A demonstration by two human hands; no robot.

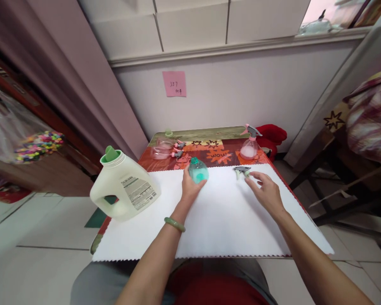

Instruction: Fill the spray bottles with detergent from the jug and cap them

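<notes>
The green bottle stands upright, or nearly so, above the middle of the white sheet, with its mouth uncovered; its left side is hidden behind the fingers, and I cannot tell if its base touches the sheet. The left hand is clamped around this bottle. To the right lies a spray head, whose near end is partly covered by the right hand; its thumb and forefinger are close together there, but I cannot tell if they grip it. Left of the bottle stands a big jug, its small label text unreadable. Behind, on the counter, two pink bottles are lying, their outlines hard to separate, and a pink spray bottle stands, partly hiding a red object.
</notes>
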